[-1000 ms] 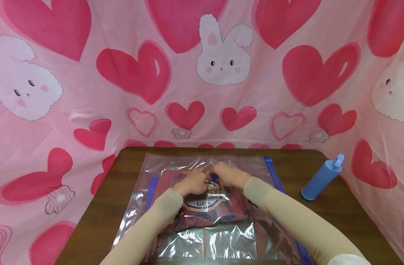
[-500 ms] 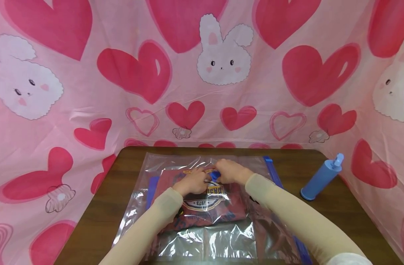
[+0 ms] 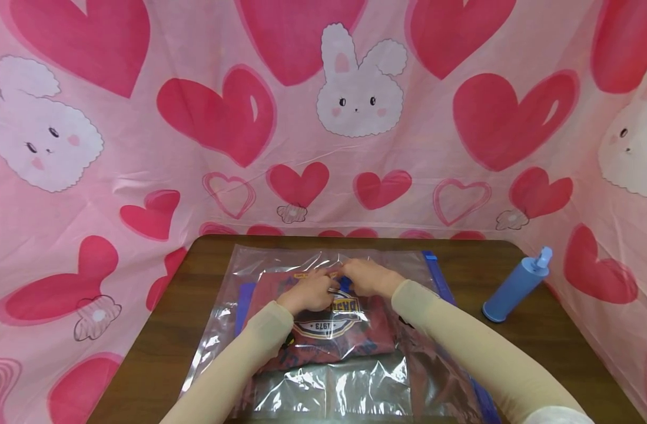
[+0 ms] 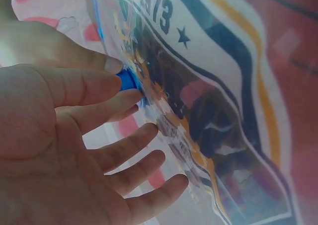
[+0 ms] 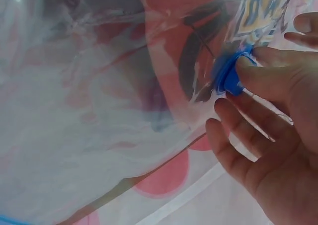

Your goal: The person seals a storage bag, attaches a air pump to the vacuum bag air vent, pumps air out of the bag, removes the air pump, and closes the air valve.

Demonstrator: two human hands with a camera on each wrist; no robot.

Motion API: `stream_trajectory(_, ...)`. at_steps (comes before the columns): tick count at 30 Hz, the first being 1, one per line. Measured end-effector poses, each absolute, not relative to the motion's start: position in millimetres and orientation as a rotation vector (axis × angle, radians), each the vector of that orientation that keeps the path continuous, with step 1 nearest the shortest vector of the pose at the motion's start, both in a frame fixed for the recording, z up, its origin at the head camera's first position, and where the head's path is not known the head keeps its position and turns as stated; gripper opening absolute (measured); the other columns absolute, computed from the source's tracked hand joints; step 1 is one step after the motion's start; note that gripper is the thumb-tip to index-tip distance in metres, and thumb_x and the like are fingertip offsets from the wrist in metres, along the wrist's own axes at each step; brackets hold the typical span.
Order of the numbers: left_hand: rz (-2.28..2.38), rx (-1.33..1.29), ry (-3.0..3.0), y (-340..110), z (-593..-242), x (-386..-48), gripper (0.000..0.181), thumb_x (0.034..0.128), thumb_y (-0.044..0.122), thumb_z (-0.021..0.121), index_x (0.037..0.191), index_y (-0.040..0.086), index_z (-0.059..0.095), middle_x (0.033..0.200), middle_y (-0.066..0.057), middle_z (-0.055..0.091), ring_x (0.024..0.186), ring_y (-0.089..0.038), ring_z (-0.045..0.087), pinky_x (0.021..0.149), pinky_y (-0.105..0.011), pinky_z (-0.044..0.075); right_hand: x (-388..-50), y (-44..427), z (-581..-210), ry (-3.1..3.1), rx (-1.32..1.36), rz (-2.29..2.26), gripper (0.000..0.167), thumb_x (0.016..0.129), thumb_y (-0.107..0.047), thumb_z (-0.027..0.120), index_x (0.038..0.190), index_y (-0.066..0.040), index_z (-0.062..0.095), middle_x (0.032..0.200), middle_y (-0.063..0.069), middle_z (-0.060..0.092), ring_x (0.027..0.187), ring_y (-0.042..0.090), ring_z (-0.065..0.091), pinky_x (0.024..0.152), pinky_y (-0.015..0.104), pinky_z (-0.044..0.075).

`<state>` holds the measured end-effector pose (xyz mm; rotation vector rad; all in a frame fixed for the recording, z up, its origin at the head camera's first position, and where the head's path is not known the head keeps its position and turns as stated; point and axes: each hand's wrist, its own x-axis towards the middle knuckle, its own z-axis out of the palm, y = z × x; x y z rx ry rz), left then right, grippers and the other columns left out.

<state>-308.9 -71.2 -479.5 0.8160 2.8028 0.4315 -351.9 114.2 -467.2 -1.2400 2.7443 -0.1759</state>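
Observation:
A clear plastic vacuum storage bag (image 3: 368, 383) lies flat on the table. Inside it is a folded red garment (image 3: 378, 335) with a printed badge reading 1973. A round blue valve cap (image 5: 231, 76) sits on the bag's upper face, above the print. My right hand (image 3: 368, 278) pinches this cap between thumb and forefinger, its other fingers spread. From the other side my left hand (image 4: 84, 120) pinches the blue valve with thumb and forefinger, the remaining fingers loosely extended by the plastic. In the head view the hands partly cover the valve.
A blue hand pump (image 3: 516, 288) stands upright on the right of the dark wooden table (image 3: 180, 318). The bag's blue zip strip (image 3: 441, 280) runs along its right side. Pink heart-and-rabbit cloth (image 3: 365, 153) hangs behind and beside the table.
Half a second ago my right hand sat slightly higher and showed more of the blue cap; now it is lower over it again. My left hand keeps its place.

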Motion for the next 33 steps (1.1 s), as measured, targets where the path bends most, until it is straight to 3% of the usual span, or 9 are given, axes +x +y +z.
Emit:
stream_trajectory(4, 0.447, 0.816, 2.802, -70.9, -478.8, -308.1, 0.037, 0.0908, 0.007, 0.066, 0.127, 0.006, 0.076, 0.13, -0.008, 0.071, 0.142, -0.032, 0.045, 0.124, -0.057, 0.021, -349.6, 113.7, -469.8, 2.827, -1.202, -0.149, 0.014, 0.089, -0.013, 0.085, 0.097, -0.007, 0.075, 0.095, 0.008, 0.073, 0.093, 0.03, 0.071, 0.081, 0.049, 0.059)
stream_trajectory(11, 0.425, 0.823, 2.819, -72.1, -476.4, -307.7, 0.038, 0.089, 0.006, 0.065, 0.125, 0.007, 0.077, 0.127, -0.007, 0.072, 0.141, -0.034, 0.047, 0.123, -0.055, 0.025, -345.6, 114.6, -473.8, 2.97, -1.009, -0.147, 0.034, 0.091, -0.039, 0.084, 0.081, -0.01, 0.069, 0.078, 0.004, 0.066, 0.076, 0.027, 0.07, 0.066, 0.046, 0.06)
stream_trajectory(13, 0.433, 0.817, 2.819, -72.7, -476.8, -307.6, 0.039, 0.0879, 0.005, 0.065, 0.126, 0.006, 0.077, 0.13, -0.007, 0.072, 0.142, -0.035, 0.046, 0.122, -0.054, 0.027, -345.6, 115.0, -473.5, 2.958, -1.003, -0.151, 0.034, 0.09, -0.038, 0.085, 0.086, -0.008, 0.071, 0.083, 0.005, 0.068, 0.081, 0.027, 0.07, 0.07, 0.046, 0.06)
stream_trajectory(15, 0.438, 0.808, 2.815, -73.3, -477.1, -307.0, 0.04, 0.0879, 0.005, 0.065, 0.126, 0.006, 0.076, 0.132, -0.008, 0.071, 0.143, -0.035, 0.046, 0.122, -0.054, 0.027, -346.4, 114.9, -473.1, 2.915, -1.062, -0.167, 0.03, 0.089, -0.032, 0.086, 0.1, -0.006, 0.074, 0.095, 0.008, 0.07, 0.089, 0.029, 0.071, 0.078, 0.048, 0.06)
stream_trajectory(18, 0.453, 0.812, 2.809, -73.7, -477.9, -306.6, 0.04, 0.0883, 0.005, 0.066, 0.127, 0.004, 0.076, 0.133, -0.01, 0.07, 0.141, -0.035, 0.046, 0.123, -0.055, 0.025, -347.7, 113.9, -472.6, 2.825, -1.207, -0.182, 0.044, 0.086, -0.015, 0.085, 0.127, -0.008, 0.071, 0.116, 0.011, 0.069, 0.104, 0.031, 0.07, 0.088, 0.051, 0.059)
stream_trajectory(20, 0.457, 0.817, 2.805, -73.7, -478.7, -306.7, 0.039, 0.0888, 0.005, 0.067, 0.127, 0.003, 0.075, 0.133, -0.01, 0.07, 0.14, -0.034, 0.047, 0.123, -0.056, 0.025, -348.0, 113.3, -472.7, 2.774, -1.274, -0.183, 0.055, 0.084, -0.006, 0.083, 0.136, -0.012, 0.068, 0.12, 0.01, 0.067, 0.106, 0.031, 0.069, 0.089, 0.051, 0.059)
stream_trajectory(27, 0.462, 0.82, 2.795, -74.3, -478.6, -307.5, 0.04, 0.0902, 0.006, 0.065, 0.129, 0.003, 0.074, 0.141, -0.014, 0.065, 0.145, -0.037, 0.042, 0.123, -0.055, 0.024, -347.3, 113.7, -474.9, 2.758, -1.321, -0.201, 0.04, 0.076, 0.005, 0.082, 0.111, -0.012, 0.076, 0.102, 0.005, 0.063, 0.093, 0.026, 0.068, 0.079, 0.042, 0.06)
stream_trajectory(33, 0.487, 0.813, 2.8, -76.2, -477.8, -308.7, 0.04, 0.0892, 0.005, 0.065, 0.128, 0.005, 0.075, 0.139, -0.015, 0.065, 0.144, -0.039, 0.043, 0.12, -0.055, 0.031, -350.5, 112.7, -476.4, 2.808, -1.25, -0.218, 0.015, 0.09, -0.012, 0.081, 0.101, -0.005, 0.074, 0.095, 0.008, 0.068, 0.085, 0.025, 0.069, 0.078, 0.043, 0.059)
